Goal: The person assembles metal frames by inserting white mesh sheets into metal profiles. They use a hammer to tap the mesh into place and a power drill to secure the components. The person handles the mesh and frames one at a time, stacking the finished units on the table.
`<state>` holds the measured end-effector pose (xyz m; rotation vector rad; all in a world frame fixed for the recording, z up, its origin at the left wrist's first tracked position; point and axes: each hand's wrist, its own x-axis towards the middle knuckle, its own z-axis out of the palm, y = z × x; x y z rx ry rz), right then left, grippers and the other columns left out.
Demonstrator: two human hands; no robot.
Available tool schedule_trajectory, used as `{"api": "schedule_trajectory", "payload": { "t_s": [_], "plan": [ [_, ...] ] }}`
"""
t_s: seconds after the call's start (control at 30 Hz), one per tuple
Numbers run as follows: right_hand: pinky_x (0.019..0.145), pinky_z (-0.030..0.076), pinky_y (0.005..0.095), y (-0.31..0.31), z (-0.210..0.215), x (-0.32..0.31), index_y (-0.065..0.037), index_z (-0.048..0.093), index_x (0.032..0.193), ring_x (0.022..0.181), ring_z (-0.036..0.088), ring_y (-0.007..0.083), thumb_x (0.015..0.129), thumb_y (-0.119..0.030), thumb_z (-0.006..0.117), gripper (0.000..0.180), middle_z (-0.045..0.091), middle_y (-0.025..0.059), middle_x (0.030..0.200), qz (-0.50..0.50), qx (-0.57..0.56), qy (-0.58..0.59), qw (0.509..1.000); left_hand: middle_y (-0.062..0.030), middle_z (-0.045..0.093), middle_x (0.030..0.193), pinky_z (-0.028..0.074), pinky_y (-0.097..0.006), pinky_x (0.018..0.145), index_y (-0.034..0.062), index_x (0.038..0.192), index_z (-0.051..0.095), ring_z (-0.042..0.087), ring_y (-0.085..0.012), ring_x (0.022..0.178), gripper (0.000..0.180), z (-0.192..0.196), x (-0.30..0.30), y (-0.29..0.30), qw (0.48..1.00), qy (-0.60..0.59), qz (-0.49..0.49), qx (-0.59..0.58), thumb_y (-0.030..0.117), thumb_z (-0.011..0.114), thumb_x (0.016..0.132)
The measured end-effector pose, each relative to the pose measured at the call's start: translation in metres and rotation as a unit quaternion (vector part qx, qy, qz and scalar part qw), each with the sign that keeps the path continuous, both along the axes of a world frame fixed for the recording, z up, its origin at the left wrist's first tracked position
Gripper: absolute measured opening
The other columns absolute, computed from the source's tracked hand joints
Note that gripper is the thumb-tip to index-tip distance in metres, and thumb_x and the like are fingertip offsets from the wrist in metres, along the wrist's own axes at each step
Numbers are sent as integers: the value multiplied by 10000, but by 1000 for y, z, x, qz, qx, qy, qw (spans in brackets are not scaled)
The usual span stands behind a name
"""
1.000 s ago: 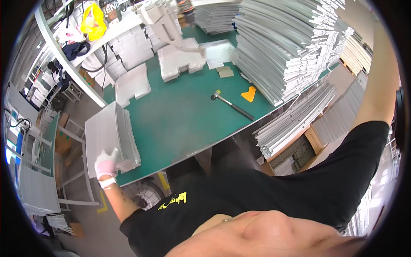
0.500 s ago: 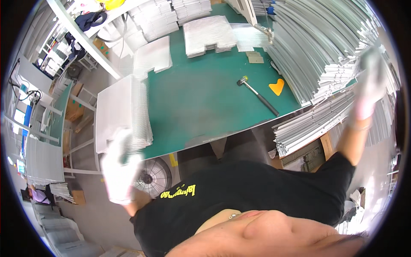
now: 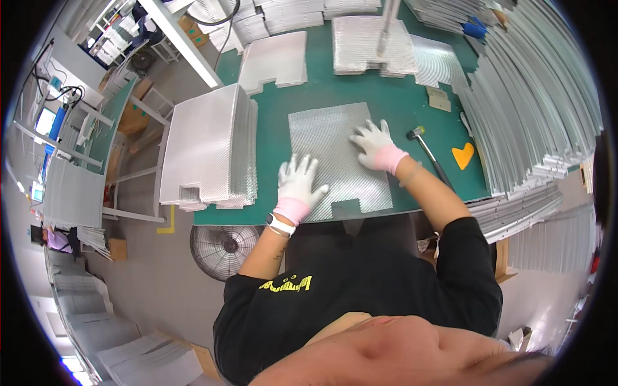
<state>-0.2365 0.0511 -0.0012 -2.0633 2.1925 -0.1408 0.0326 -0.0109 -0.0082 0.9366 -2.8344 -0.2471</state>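
Note:
A silver embossed metal sheet point(image 3: 331, 145) with a notch in its near edge lies flat on the green table mat point(image 3: 399, 106). My left hand point(image 3: 297, 183), in a white glove with a pink cuff, rests flat on the sheet's near left part, fingers spread. My right hand point(image 3: 374, 145), gloved the same, presses flat on the sheet's right side. Neither hand grips anything. A watch sits on my left wrist.
A thick stack of similar sheets point(image 3: 206, 148) stands at the table's left end. More sheet stacks point(image 3: 370, 42) lie at the back. A small hammer point(image 3: 428, 151) and an orange scraper point(image 3: 463, 156) lie right of the sheet. Tall piles of metal panels point(image 3: 541, 109) fill the right. A fan point(image 3: 222, 248) stands on the floor.
Both hands were out to the sides, the left by the stack, the right raised by the panels. Now one sheet lies in front of me with both hands flat on it.

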Motion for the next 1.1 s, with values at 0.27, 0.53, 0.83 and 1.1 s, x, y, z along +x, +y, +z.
{"api": "schedule_trajectory", "payload": {
  "t_s": [0.27,0.53,0.83,1.1],
  "plan": [
    [1043,443,474,-261,-18,6,-28,561,1300,1233,537,390,937,-302,525,456,557,244,1314,-147,-202,-150,957,-203,290,1601,142,-562,1206,43,1523,345,244,-365,1495,832,-9,-3,-29,998,-57,14,0,545,563,897],
    [1176,187,609,-351,1,52,-159,576,1360,1441,330,378,862,-345,611,533,482,157,1473,-364,-10,-101,926,-206,340,1562,148,-589,1194,38,1482,394,265,-387,1477,789,-6,1,-30,998,-16,16,57,518,597,889],
    [1000,468,467,-394,1,-22,-12,557,1325,1117,571,430,811,-130,662,537,595,281,1160,-175,-486,-132,846,-194,368,1543,157,-600,1189,38,1467,427,280,-378,1471,761,-10,3,-31,998,18,-1,62,524,584,902],
    [1016,487,370,-352,84,-26,-11,536,1383,1219,596,285,844,-82,629,552,625,194,1316,-192,-302,-424,832,-193,360,1549,135,-604,1202,40,1472,421,277,-389,1472,758,-20,4,-30,998,36,22,47,511,587,902]
  ]
}}
